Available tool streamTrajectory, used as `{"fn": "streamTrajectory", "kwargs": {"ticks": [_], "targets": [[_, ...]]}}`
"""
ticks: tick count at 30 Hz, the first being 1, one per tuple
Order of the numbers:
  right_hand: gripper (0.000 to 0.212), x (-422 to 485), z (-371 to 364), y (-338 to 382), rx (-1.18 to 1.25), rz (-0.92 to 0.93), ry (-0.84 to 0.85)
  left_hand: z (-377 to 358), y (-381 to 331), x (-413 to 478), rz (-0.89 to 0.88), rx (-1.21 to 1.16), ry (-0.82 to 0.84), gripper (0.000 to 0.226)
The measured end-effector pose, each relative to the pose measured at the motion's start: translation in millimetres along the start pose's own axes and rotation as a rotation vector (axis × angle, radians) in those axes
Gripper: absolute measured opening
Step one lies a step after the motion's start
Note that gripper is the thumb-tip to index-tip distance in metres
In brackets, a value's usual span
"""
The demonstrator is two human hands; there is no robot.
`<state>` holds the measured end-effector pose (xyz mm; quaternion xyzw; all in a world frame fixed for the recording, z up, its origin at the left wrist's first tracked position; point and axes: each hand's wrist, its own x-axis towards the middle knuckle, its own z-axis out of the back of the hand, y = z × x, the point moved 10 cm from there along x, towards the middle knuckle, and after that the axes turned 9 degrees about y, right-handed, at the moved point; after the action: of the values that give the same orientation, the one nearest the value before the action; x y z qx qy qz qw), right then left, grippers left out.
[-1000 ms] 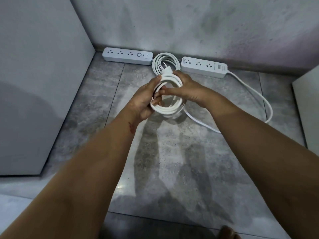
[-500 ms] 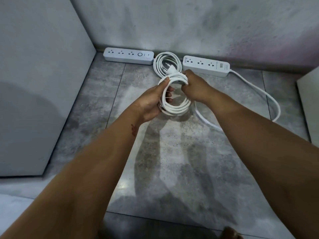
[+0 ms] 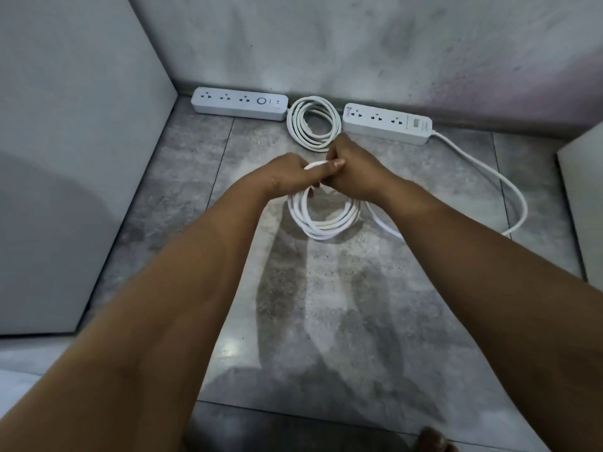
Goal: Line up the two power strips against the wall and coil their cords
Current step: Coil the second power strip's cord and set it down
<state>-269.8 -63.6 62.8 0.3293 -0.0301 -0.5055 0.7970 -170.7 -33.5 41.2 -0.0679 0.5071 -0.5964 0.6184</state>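
Two white power strips lie along the base of the back wall: the left strip [image 3: 239, 103] with a round switch, and the right strip [image 3: 387, 123]. Between them a coiled white cord [image 3: 314, 123] rests flat on the floor. My left hand [image 3: 287, 175] and my right hand [image 3: 350, 172] meet above the floor, both shut on the top of a second white cord coil [image 3: 323, 220] that hangs below them. From that coil a loose run of cord [image 3: 489, 168] loops right and back to the right strip's end.
A grey panel [image 3: 75, 158] stands on the left and a pale panel edge [image 3: 584, 203] on the right, boxing in the tiled floor [image 3: 326, 321]. The tip of a foot [image 3: 430, 442] shows at the bottom edge.
The view has shifted and both hands have dropped toward me, away from the wall. The held coil now hangs below the hands, and the floor coil between the strips is fully exposed.
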Motion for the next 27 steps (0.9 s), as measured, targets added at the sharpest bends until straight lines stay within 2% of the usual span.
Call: {"fn": "streamTrajectory", "kwargs": {"ticks": [3,5,11,15,18,20,22,24,27], "targets": [[0.033,-8,9,-8,0.041,-0.024,-0.079,-11,-1,-2,-0.037,-0.106,0.083,0.052],[0.036,-10,15,-11,0.106,-0.046,-0.118,-11,-1,-2,-0.072,-0.204,0.072,0.042],[0.031,-17,1,-46,0.349,-0.220,-0.015,-2,1,-7,-0.117,-0.422,-0.076,0.036],[0.013,-31,-17,-57,0.647,-0.306,0.046,1,-2,-10,-0.131,-0.473,-0.170,0.033],[0.023,-33,-20,-55,0.773,-0.298,0.071,3,5,-14,-0.105,-0.590,-0.267,0.035],[0.021,-26,-16,-57,0.737,-0.317,0.025,0,11,-15,-0.089,-0.674,-0.314,0.034],[0.019,-17,-7,-58,0.581,-0.311,-0.027,-11,15,-14,-0.045,-0.769,-0.276,0.036],[0.023,-13,-2,-58,0.457,-0.290,-0.048,-27,18,-12,0.030,-0.802,-0.163,0.040],[0.026,-17,-2,-62,0.382,-0.287,-0.036,-38,24,-11,0.115,-0.652,0.021,0.039]]}}
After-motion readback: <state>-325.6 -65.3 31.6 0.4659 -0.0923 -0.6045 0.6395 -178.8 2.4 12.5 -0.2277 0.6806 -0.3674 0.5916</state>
